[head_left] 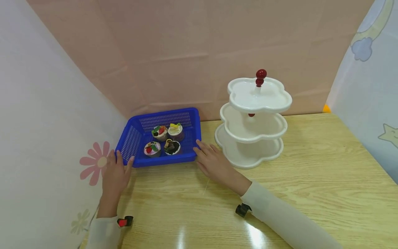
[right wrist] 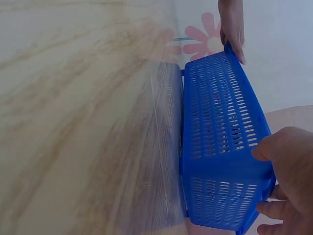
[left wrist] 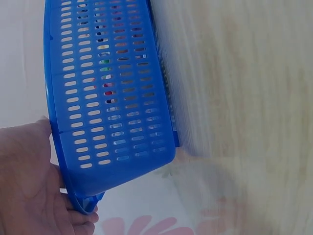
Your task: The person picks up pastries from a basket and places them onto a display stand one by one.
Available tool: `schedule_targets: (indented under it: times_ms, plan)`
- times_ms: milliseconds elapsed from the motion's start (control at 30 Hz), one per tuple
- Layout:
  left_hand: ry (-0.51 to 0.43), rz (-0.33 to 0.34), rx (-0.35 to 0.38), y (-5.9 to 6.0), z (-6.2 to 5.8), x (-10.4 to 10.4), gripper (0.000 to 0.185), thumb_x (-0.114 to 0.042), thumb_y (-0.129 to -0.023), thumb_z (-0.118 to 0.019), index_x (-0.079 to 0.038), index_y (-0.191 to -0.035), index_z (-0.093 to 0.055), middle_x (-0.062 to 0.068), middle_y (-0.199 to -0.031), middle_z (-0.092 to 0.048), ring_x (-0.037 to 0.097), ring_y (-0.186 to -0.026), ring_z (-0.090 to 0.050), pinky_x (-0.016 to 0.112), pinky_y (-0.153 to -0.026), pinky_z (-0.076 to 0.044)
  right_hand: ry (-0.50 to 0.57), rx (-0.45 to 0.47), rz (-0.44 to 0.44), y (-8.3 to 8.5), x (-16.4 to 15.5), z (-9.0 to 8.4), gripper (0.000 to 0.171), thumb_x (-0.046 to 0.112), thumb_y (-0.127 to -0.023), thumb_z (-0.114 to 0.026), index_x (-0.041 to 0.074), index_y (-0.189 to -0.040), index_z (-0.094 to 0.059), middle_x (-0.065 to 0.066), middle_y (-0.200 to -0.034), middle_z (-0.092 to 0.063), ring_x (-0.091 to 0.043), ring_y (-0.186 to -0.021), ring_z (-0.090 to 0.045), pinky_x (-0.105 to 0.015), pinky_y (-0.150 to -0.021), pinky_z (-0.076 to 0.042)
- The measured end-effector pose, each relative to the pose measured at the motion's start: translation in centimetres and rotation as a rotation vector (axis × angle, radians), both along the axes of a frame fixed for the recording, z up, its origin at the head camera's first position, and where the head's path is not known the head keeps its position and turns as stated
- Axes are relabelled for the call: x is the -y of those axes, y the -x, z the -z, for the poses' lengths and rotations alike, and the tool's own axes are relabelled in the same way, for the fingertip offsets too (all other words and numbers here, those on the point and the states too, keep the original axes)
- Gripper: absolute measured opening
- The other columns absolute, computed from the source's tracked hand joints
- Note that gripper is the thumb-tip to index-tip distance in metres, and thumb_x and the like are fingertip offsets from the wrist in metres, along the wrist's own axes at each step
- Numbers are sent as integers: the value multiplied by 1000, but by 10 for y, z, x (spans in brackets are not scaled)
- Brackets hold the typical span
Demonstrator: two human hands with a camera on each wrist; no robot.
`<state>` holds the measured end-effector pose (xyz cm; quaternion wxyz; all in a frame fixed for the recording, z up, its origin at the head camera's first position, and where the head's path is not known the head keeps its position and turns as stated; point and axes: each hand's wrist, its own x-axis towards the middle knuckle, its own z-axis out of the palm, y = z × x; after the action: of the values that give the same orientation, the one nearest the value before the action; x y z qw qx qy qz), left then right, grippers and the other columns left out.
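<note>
stand (head_left: 253, 138) crowds basket's (head_left: 161, 159) right

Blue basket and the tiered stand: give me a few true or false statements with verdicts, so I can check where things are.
1. The blue basket holds four cupcakes. True.
2. The left hand is at the basket's near left corner, the right hand at its near right corner. True.
3. A cupcake sits on the top tier of the white stand. False: all three tiers are bare.
4. The stand is left of the basket. False: it stands to the basket's right.
5. The stand has a red knob on top. True.
</note>
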<state>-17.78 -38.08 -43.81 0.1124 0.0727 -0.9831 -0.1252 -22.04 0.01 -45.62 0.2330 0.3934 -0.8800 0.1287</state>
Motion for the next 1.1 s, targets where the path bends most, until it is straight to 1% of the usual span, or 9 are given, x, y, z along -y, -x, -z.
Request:
schedule_targets:
  times_ms: [100, 267, 433, 633, 667, 833, 1000, 1100]
  plan:
    - [5, 8, -1, -1, -1, 2, 87, -56, -107, -26, 18, -153, -18, 43, -157, -14, 61, -142, -21, 76, -104, -30, 4, -7, 5, -4, 2, -2, 50, 22, -94, -72, 1, -137, -60, -21, -150, -49, -33, -141, -46, -55, -107, -44]
    - [0, 19, -1, -1, -1, 2, 86, -54, -108, -27, 18, -153, -17, 45, -155, -16, 64, -139, -25, 76, -102, -33, 15, -8, 6, -5, 2, -3, 50, 21, -92, -74, 0, -136, -61, -21, -149, -50, -33, -140, -47, -56, -108, -44]
    - [5, 24, -28, -3, -1, 1, 83, -51, -108, -31, 19, -152, -20, 44, -156, -16, 63, -138, -27, 75, -102, -33, -10, 0, 15, -4, 2, -3, 50, 24, -94, -72, 1, -137, -60, -21, -151, -49, -33, -141, -46, -56, -109, -43]
    - [18, 7, -31, -3, 1, -2, 83, -51, -108, -32, 18, -152, -21, 42, -157, -17, 62, -140, -26, 75, -97, -38, 6, -5, 11, -3, 0, 2, 53, 23, -91, -75, 1, -137, -60, -21, -150, -49, -35, -139, -47, -54, -110, -42]
    - [20, 7, -32, -2, 1, -3, 82, -51, -108, -32, 18, -152, -21, 42, -157, -17, 62, -140, -25, 74, -98, -38, 9, -2, 13, -3, -1, 2, 54, 23, -90, -76, 0, -137, -60, -21, -150, -49, -35, -140, -47, -54, -111, -41]
    - [23, 4, -51, -2, 0, -5, 81, -49, -109, -33, 18, -152, -22, 41, -158, -16, 60, -142, -23, 73, -103, -35, -3, 16, 20, -5, -2, -1, 52, 24, -92, -73, 2, -138, -60, -20, -153, -47, -33, -141, -45, -54, -113, -39]
    - [16, -6, -47, -4, 0, -4, 81, -50, -108, -34, 16, -154, -21, 39, -160, -14, 58, -145, -21, 74, -99, -37, -15, 27, 19, -7, -1, -3, 51, 23, -94, -72, 2, -138, -60, -20, -153, -46, -33, -142, -45, -55, -110, -41]
    - [5, -13, -34, -4, 0, -3, 82, -51, -108, -34, 15, -154, -20, 37, -161, -12, 56, -147, -18, 73, -101, -37, -13, 14, 18, -7, 0, -3, 50, 24, -93, -71, 2, -137, -61, -20, -153, -47, -33, -141, -46, -56, -108, -43]
